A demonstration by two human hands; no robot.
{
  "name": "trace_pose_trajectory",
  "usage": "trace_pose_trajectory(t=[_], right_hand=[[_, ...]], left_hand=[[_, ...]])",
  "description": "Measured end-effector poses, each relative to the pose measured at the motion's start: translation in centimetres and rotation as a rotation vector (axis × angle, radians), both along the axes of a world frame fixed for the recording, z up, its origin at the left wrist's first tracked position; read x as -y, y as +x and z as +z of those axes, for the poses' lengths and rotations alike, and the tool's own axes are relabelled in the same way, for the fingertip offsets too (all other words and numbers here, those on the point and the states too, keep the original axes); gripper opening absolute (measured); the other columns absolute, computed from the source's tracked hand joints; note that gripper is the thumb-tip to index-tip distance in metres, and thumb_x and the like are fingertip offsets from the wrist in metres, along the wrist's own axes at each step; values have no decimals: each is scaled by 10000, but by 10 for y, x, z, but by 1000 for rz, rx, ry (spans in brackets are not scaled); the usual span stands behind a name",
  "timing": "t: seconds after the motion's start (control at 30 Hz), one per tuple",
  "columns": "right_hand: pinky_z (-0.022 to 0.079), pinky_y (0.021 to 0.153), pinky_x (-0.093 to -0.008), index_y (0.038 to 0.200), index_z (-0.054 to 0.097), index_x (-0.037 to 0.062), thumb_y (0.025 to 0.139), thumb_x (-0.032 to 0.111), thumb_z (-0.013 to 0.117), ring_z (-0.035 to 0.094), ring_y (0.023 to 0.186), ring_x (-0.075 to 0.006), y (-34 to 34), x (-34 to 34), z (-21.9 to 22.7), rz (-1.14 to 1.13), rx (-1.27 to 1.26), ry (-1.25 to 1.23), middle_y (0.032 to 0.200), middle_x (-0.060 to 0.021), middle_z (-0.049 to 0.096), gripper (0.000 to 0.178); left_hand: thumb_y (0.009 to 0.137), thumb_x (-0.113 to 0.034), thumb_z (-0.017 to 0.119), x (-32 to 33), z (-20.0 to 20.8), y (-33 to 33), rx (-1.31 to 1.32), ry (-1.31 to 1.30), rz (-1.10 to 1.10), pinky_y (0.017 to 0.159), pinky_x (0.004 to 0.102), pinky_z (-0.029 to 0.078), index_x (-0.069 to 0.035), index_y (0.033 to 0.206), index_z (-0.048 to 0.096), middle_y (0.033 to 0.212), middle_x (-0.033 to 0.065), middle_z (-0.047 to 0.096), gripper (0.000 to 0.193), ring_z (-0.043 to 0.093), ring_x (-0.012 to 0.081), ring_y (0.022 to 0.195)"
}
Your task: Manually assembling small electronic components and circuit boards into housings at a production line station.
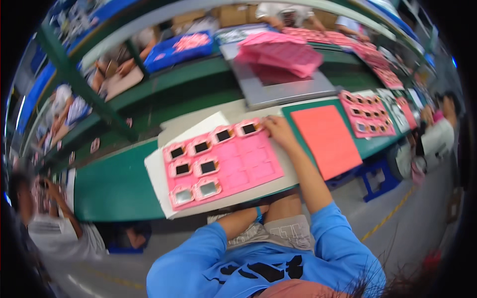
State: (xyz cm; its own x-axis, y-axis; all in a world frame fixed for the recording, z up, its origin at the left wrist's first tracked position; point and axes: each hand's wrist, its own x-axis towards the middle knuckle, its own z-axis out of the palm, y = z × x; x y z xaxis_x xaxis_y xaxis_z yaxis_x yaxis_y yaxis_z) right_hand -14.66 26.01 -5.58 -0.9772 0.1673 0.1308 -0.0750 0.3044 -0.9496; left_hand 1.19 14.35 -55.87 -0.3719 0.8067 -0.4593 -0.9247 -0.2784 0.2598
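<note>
A pink foam tray [233, 156] with shaped recesses lies before me on white and grey sheets. Several small pink devices [202, 147] with dark or silvery screens sit in its left columns and far row; other recesses at the right are bare. My right hand [279, 130] is at the tray's far right corner, fingers closed at the right end of a pink screen device [248, 128]. Low at my lap, my left forearm wears a blue wristband; the left hand [264, 209] is partly visible by the table edge, its fingers hidden.
A red-pink sheet [326, 141] lies right of the tray on the green table [114, 184]. Beyond it is another filled tray [366, 113]. Pink trays are piled on a grey metal plate [288, 94]. A blue bin [179, 52] stands on the far line. People work nearby; a blue stool [378, 179] is at right.
</note>
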Motion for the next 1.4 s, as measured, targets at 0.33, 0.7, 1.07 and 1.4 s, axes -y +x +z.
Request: trace_pose_trajectory(t=[0.33, 0.7, 1.07, 1.4], right_hand=[[485, 618, -304, 792, 699, 27, 1067, 321, 607, 577, 569, -174, 14, -37, -15, -152, -80, -169, 650, -44, 668, 412], [472, 628, -285, 843, 668, 73, 1127, 340, 506, 588, 630, -135, 12, -24, 7, -90, -186, -393, 741, -26, 676, 422], [458, 668, -310, 842, 671, 82, 1070, 303, 449, 582, 714, -157, -17, -57, 142, 77, -425, -123, 808, -44, 680, 387], [459, 652, -309, 742, 639, 65, 1022, 222, 495, 527, 587, -204, 0, -157, 22, -147, -363, 510, 703, -44, 640, 352]], left_hand=[[1094, -317, 565, 134, 249, -20, -409, -484, -142, 1148, 431, 490, -81, 1578, 538, 1611, 148, 541, 539, 562, 297, 1410], [1073, -263, 592, 214, 515, -1, -1982, -378, -1210, 982, 418, 587, -59, 1388, 662, 1319, 191, 721, 382, 720, 366, 1103], [1040, -465, 614, 257, 405, -12, -2190, -274, -1237, 1096, 421, 523, -163, 1505, 601, 1416, 77, 624, 555, 657, 329, 1280], [1051, -418, 572, 254, 336, -9, -2166, -163, -909, 1110, 452, 521, -165, 1561, 533, 1489, 101, 547, 571, 598, 358, 1349]])
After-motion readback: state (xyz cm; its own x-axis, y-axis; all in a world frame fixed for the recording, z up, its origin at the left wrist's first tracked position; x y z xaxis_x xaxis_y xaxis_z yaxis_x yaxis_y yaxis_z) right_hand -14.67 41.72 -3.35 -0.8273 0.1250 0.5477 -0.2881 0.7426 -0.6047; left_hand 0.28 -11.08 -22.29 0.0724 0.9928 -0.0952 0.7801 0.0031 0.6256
